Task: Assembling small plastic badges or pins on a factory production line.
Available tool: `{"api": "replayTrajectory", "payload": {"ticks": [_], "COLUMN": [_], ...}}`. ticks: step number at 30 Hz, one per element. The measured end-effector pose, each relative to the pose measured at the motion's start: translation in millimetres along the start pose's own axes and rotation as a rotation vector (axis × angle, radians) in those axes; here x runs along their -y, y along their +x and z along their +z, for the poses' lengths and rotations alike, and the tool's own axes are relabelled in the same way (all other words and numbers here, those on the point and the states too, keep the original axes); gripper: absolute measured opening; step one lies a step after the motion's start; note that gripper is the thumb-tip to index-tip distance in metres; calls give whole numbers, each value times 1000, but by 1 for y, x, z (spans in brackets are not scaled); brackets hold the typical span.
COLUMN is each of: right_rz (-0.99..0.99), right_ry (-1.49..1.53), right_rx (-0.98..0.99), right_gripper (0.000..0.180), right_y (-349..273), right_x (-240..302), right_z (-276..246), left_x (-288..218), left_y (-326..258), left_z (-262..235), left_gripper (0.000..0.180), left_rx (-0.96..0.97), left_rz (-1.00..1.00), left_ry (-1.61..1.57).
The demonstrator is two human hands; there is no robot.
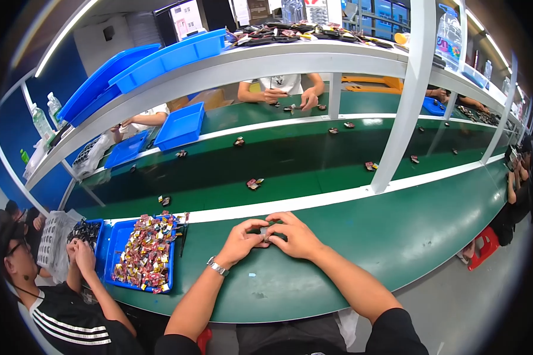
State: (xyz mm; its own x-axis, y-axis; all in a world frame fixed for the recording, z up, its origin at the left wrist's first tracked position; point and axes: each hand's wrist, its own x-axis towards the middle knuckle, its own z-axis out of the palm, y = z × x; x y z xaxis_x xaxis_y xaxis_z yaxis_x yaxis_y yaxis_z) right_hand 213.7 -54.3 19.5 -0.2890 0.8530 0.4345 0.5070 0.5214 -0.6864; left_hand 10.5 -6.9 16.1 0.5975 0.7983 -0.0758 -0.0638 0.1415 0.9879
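Observation:
Above the green worktable [337, 278], my left hand [241, 241] and my right hand [297, 238] meet fingertip to fingertip. Between them they pinch a small dark and grey part [265, 234], mostly covered by the fingers, so its kind is unclear. Both hands are closed on it, thumbs at the near side. To the left of my left forearm sits a blue tray [119, 239] heaped with small parts [145, 254] bearing red, yellow and white labels; dark wires hang over its right edge.
Past a white rail [237, 212], a green conveyor belt [302, 177] carries scattered small parts [254, 184]. A white post [400, 112] rises at right, supporting an overhead shelf with blue trays [166, 62]. A co-worker [71, 313] sits close on my left; others work across the belt.

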Motion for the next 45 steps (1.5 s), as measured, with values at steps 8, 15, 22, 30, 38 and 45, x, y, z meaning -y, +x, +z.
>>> {"api": "replayTrajectory", "payload": {"ticks": [8, 15, 22, 30, 38, 45], "right_rz": [-3, -19, -44, -50, -49, -26], "right_ry": [-21, 0, 73, 87, -33, -48], "right_rx": [-58, -56, -35, 2, -146, -227], "right_gripper": [9, 5, 7, 11, 10, 11], "right_y": [1, 1, 2, 1, -1, -1], "right_x": [-7, -6, -2, -1, -1, 2], "right_z": [0, 1, -3, -6, 5, 13], "left_x": [9, 12, 7, 9, 6, 11], "left_y": [2, 2, 0, 1, -1, 1], "left_z": [-5, -12, -3, 2, 13, 8], "left_gripper": [21, 16, 10, 9, 28, 32], "left_rx": [62, 97, 55, -18, -55, -26], "left_rz": [93, 116, 105, -19, 79, 93], "left_ry": [-39, 52, -20, -73, -79, -88]}}
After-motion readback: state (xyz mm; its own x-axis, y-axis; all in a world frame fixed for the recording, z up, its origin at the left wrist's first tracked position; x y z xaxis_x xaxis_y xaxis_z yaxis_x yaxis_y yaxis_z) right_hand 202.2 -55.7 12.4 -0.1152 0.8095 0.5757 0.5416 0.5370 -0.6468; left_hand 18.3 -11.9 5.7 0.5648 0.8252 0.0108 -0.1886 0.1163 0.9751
